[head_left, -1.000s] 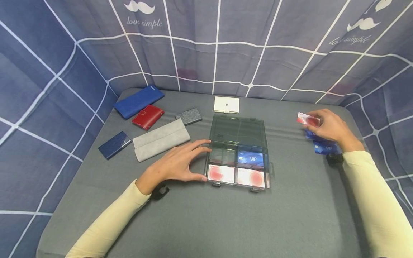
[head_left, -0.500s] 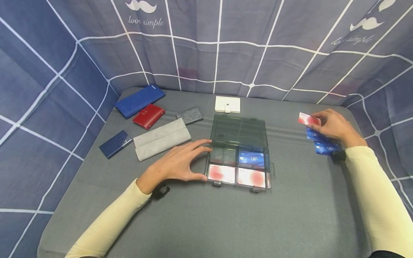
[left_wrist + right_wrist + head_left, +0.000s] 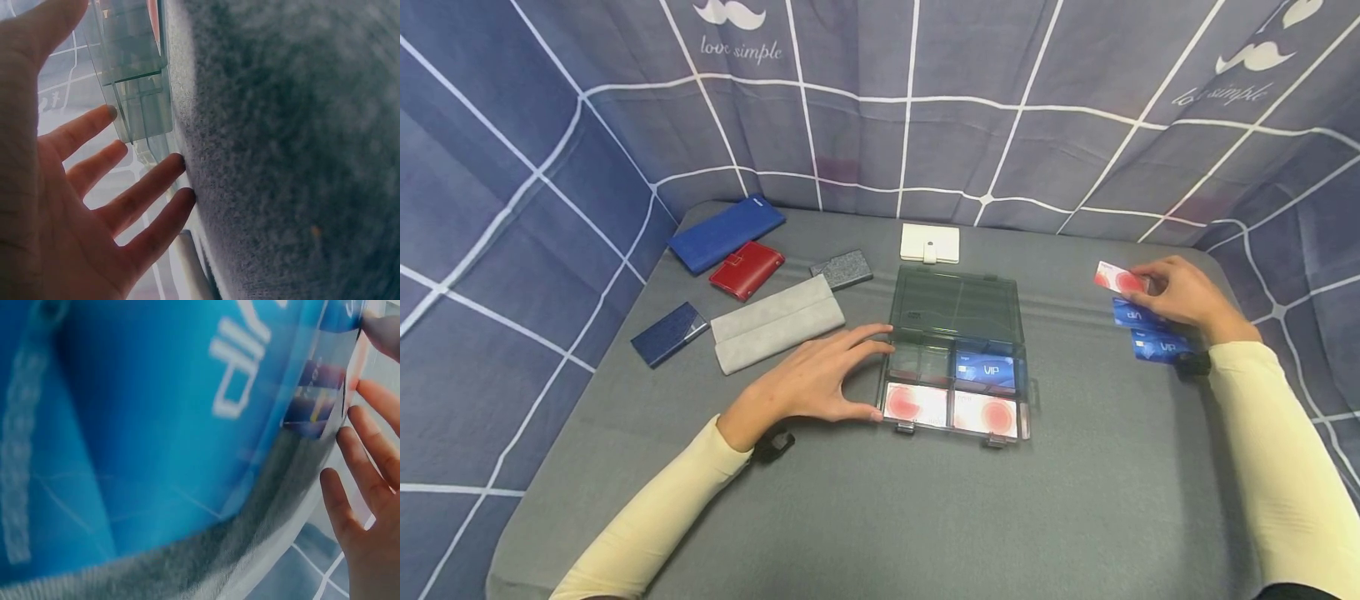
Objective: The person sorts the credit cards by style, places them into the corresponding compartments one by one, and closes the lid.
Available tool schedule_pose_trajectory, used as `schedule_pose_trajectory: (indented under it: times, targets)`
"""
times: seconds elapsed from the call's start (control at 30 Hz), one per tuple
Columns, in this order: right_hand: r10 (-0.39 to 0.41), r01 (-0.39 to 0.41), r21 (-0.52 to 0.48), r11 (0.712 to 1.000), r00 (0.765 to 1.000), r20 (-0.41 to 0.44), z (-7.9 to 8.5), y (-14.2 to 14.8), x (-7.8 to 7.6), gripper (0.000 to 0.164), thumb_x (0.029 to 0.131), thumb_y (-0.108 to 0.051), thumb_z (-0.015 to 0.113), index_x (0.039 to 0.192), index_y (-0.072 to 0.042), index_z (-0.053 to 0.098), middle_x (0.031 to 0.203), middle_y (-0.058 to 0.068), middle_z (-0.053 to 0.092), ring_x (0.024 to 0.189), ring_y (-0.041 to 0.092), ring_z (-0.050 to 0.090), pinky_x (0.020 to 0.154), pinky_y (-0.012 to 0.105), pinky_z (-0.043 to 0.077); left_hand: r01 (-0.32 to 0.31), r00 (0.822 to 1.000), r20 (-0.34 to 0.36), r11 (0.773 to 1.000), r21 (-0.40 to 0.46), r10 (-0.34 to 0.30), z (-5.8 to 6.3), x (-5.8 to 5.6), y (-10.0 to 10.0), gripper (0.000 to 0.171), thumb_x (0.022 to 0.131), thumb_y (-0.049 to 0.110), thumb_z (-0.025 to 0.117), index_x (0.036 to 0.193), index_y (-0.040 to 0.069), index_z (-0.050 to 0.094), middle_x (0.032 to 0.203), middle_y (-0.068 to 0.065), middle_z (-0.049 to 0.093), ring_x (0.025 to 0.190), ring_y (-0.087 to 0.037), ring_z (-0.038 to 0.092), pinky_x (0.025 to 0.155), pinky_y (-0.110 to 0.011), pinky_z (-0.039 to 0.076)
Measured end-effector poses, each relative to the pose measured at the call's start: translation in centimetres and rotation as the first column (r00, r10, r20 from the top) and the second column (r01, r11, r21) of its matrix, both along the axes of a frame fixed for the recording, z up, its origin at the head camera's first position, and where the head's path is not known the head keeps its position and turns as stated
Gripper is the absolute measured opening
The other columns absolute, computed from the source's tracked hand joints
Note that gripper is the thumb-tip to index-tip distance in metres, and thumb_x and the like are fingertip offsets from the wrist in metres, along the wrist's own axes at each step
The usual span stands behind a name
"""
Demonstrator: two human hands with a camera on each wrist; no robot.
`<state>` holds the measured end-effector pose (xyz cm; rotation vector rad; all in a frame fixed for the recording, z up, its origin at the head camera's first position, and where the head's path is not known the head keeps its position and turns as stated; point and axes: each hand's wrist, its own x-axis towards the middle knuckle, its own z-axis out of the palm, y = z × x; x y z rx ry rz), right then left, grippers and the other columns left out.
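Observation:
In the head view my left hand [image 3: 812, 379] lies at the left side of a clear dark-green plastic case [image 3: 957, 304], its lid folded back. Its fingers are spread and fairly straight, thumb and fingertips right at the case's edge. The case's compartments hold a blue VIP card [image 3: 985, 369] and two red-and-white cards [image 3: 916, 402]. At the far right my right hand [image 3: 1187, 293] pinches a red-and-white card [image 3: 1118, 277] at its edges between thumb and fingers. Two blue VIP cards [image 3: 1161, 344] lie just below that hand; one fills much of the right wrist view.
On the grey table [image 3: 925, 517] at left lie a blue long wallet [image 3: 726, 233], a red wallet [image 3: 747, 271], a light grey pouch [image 3: 778, 323], a navy card holder [image 3: 666, 335] and a grey felt one [image 3: 844, 269]. A white snap wallet [image 3: 929, 242] lies behind the case.
My right hand has shifted slightly right and toward me, showing more of the blue cards beneath it. The left hand and the case have stayed in place.

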<state>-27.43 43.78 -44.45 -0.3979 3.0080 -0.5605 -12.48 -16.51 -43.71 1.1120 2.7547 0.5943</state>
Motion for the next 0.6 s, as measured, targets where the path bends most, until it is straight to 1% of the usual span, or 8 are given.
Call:
schedule_pose_trajectory:
  times: [0.13,0.2,0.3,0.37,0.43,0.47,0.6]
  targets:
    - [0.02,-0.02,-0.017,1.0,1.0,0.005,0.07,0.37,-0.14,0.056,0.091,-0.024,0.082,0.131,0.013,0.066,0.115,0.034,0.064,0.109,0.045,0.053,0.089,0.058,0.039,-0.003,1.0,0.001,1.0,-0.005,0.003,0.0,-0.01,-0.02,0.094,0.083,0.08,0.075,0.156,0.025,0.056,0.173,0.006,0.035,0.145,-0.023,0.054,0.102,-0.049,0.055]
    - [0.031,-0.031,-0.013,0.999,1.0,-0.003,0.09,0.41,-0.31,0.054,0.089,-0.022,0.083,0.128,0.012,0.068,0.11,0.031,0.067,0.104,0.042,0.056,0.086,0.055,0.04,-0.004,1.0,-0.003,1.0,-0.006,0.004,-0.06,-0.02,-0.06,0.094,0.083,0.08,0.075,0.156,0.025,0.056,0.173,0.006,0.035,0.145,-0.023,0.054,0.102,-0.049,0.055]
    - [0.046,-0.046,0.007,0.999,0.999,-0.024,0.11,0.42,-0.55,0.049,0.087,-0.021,0.084,0.124,0.009,0.072,0.101,0.024,0.071,0.094,0.035,0.058,0.079,0.048,0.044,-0.002,1.0,-0.01,1.0,-0.004,0.002,-0.14,-0.02,-0.1,0.094,0.083,0.08,0.075,0.156,0.024,0.056,0.173,0.006,0.035,0.144,-0.024,0.055,0.099,-0.048,0.056]
    - [0.048,-0.047,0.014,0.999,0.998,-0.028,0.14,0.42,-0.63,0.048,0.086,-0.021,0.085,0.122,0.008,0.073,0.099,0.021,0.072,0.09,0.032,0.06,0.075,0.045,0.045,0.0,1.0,-0.014,1.0,-0.003,0.0,-0.2,-0.04,-0.1,0.094,0.082,0.08,0.075,0.156,0.024,0.056,0.173,0.007,0.035,0.143,-0.024,0.056,0.097,-0.047,0.057]
    - [0.034,-0.034,0.022,0.999,0.999,-0.017,0.18,0.4,-0.61,0.048,0.086,-0.024,0.086,0.122,0.007,0.074,0.101,0.023,0.073,0.091,0.033,0.062,0.074,0.046,0.046,0.002,1.0,-0.016,1.0,-0.001,-0.002,-0.24,-0.04,-0.11,0.094,0.082,0.08,0.075,0.156,0.024,0.056,0.172,0.007,0.035,0.142,-0.023,0.056,0.095,-0.046,0.057]
    - [0.018,-0.018,0.036,0.999,1.0,-0.007,0.25,0.43,-0.54,0.05,0.087,-0.027,0.086,0.123,0.006,0.074,0.105,0.024,0.073,0.093,0.034,0.063,0.075,0.047,0.046,0.002,1.0,-0.018,1.0,-0.002,-0.003,-0.26,-0.05,-0.1,0.094,0.082,0.08,0.075,0.156,0.025,0.056,0.172,0.008,0.035,0.142,-0.023,0.056,0.094,-0.046,0.057]
    - [-0.052,0.048,0.084,0.995,0.998,0.042,0.69,0.27,-0.2,0.061,0.089,-0.042,0.085,0.129,0.001,0.072,0.12,0.027,0.07,0.104,0.043,0.065,0.08,0.058,0.046,0.003,1.0,-0.02,1.0,-0.001,-0.003,-0.3,-0.05,-0.05,0.094,0.082,0.08,0.076,0.156,0.025,0.056,0.173,0.008,0.034,0.142,-0.022,0.056,0.095,-0.045,0.057]
